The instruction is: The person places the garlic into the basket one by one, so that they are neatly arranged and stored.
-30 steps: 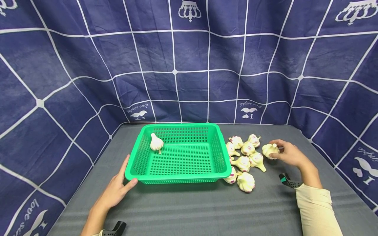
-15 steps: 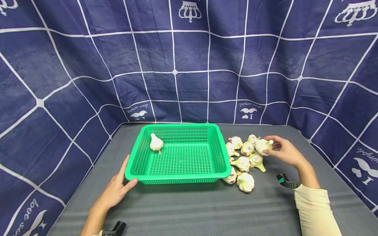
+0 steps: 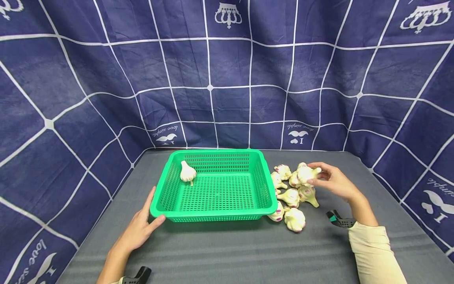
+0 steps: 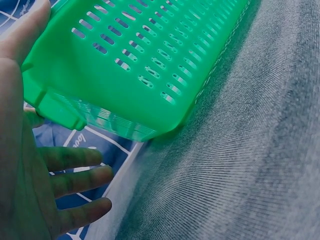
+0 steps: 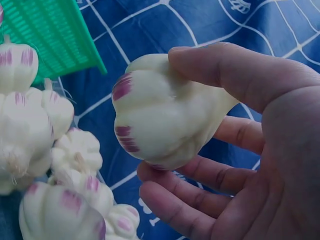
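Observation:
My right hand (image 3: pixel 337 181) pinches a garlic bulb (image 3: pixel 305 174) between thumb and fingers, over the back of a garlic pile. In the right wrist view this bulb (image 5: pixel 155 107) shows purple streaks, its stem pointing back toward the palm. A green plastic basket (image 3: pixel 216 213) with slotted walls stands left of the pile. Inside it, one garlic bulb (image 3: pixel 187 172) leans at the back left corner. My left hand (image 3: pixel 136 230) rests at the basket's near left corner, thumb at the front rim and index finger along the side. Its other fingers (image 4: pixel 82 180) spread straight, away from the basket.
Several garlic bulbs (image 3: pixel 291 197) lie loosely grouped against the basket's right side, one (image 3: pixel 295 219) nearest me. Grey cloth (image 3: pixel 227 252) covers the table. A blue curtain (image 3: pixel 230 106) with white grid lines hangs behind and at both sides.
My right hand has moved left with the garlic bulb, from the right of the pile to over its back. The left hand and basket have stayed in place.

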`<move>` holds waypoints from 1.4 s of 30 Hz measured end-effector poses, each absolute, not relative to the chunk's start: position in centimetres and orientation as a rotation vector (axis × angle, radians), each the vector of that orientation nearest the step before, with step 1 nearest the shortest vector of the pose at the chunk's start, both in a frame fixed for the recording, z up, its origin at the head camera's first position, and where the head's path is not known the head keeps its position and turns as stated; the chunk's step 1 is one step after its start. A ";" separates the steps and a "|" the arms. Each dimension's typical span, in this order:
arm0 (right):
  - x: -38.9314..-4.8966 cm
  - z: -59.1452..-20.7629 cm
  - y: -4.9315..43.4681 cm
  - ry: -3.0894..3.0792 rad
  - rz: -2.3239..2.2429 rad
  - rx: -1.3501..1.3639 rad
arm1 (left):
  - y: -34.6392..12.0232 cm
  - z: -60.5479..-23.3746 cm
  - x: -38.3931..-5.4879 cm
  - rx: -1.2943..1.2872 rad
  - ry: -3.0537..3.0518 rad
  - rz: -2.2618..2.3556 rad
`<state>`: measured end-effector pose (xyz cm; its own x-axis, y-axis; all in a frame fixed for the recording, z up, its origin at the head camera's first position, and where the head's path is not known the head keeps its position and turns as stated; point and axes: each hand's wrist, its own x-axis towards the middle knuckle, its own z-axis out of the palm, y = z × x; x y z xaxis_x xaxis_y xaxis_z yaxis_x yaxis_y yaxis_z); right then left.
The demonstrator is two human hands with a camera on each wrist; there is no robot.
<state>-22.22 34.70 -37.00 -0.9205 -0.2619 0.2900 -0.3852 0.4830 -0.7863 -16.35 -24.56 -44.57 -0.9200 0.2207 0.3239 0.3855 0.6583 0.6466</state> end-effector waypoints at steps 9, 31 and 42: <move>-22.8 -36.6 33.5 -2.578 1.451 0.674 | -24.7 -44.7 -16.2 -0.507 -2.638 -1.121; -26.1 -34.4 28.2 -2.615 1.597 0.705 | -24.6 -44.5 -16.5 -0.506 -2.644 -1.146; -27.5 -34.0 25.1 -2.620 1.656 0.802 | -24.6 -44.6 -16.6 -0.505 -2.643 -1.116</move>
